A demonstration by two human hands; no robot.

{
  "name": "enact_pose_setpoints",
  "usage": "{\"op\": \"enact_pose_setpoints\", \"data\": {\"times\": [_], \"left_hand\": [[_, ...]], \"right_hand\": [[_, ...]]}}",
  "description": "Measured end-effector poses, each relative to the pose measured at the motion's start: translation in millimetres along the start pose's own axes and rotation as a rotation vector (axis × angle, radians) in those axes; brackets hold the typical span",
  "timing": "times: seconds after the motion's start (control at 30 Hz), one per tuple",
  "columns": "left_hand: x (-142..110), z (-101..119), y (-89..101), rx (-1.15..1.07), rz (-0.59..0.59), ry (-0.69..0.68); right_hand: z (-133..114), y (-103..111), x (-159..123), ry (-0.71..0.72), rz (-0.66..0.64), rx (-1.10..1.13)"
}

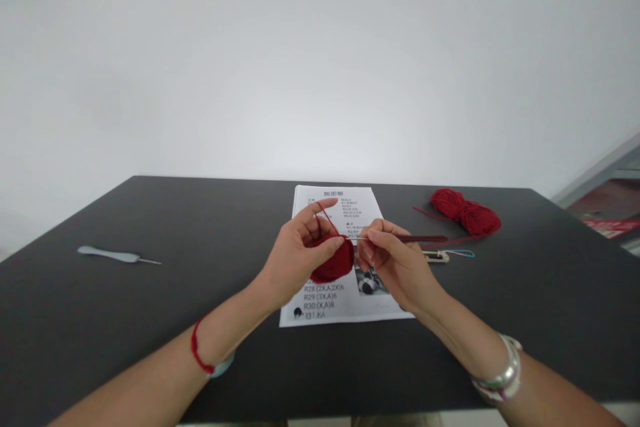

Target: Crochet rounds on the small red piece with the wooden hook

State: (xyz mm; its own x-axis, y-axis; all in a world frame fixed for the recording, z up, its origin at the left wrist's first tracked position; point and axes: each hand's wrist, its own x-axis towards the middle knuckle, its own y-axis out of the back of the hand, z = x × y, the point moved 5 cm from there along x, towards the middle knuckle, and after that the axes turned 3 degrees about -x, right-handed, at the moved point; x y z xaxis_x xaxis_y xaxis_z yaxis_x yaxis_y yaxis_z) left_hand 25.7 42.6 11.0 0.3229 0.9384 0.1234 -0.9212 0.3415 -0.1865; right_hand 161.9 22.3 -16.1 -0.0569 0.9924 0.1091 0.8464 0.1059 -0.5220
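Observation:
My left hand (300, 247) pinches a rounded piece of dark red crochet work (333, 263) between thumb and fingers. Red yarn (327, 215) runs taut over its raised index finger down to the work. In my right hand (393, 257) is a crochet hook (423, 238) with a dark red handle, gripped between thumb and fingers. The hook's thin metal shaft points left, its tip at the upper edge of the crochet piece by my left thumb. Both hands are above a printed pattern sheet (345, 310), covering part of its text.
A skein of red yarn (465, 213) lies at the right on the black table (200, 227). Near my right hand are a pale, narrow object (437, 256) and a blue loop of cord (463, 253). Another hook-like tool with a light grey handle (110, 254) lies far left.

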Motion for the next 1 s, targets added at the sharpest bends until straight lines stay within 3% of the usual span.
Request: {"op": "enact_pose_setpoints", "data": {"times": [0.2, 0.5, 0.73, 0.83, 1.0], "left_hand": [[1, 0, 0.3, -0.052, -0.034, 0.011], [-2, -12, -3.7, -0.183, -0.072, 0.162], [-2, -19, -4.2, -0.31, -0.067, 0.268], [-3, -19, -3.7, -0.299, -0.048, 0.241], [-4, -16, -5.2, -0.241, -0.005, 0.195]], "right_hand": [[6, -2, 2, -0.112, -0.016, 0.122], [6, -5, -3, -0.004, 0.02, 0.031], [12, -3, -1, -0.066, 0.03, 0.074], [8, -1, -4, 0.108, 0.032, -0.137], [-4, -6, -18, 0.636, 0.028, -0.889]]}}
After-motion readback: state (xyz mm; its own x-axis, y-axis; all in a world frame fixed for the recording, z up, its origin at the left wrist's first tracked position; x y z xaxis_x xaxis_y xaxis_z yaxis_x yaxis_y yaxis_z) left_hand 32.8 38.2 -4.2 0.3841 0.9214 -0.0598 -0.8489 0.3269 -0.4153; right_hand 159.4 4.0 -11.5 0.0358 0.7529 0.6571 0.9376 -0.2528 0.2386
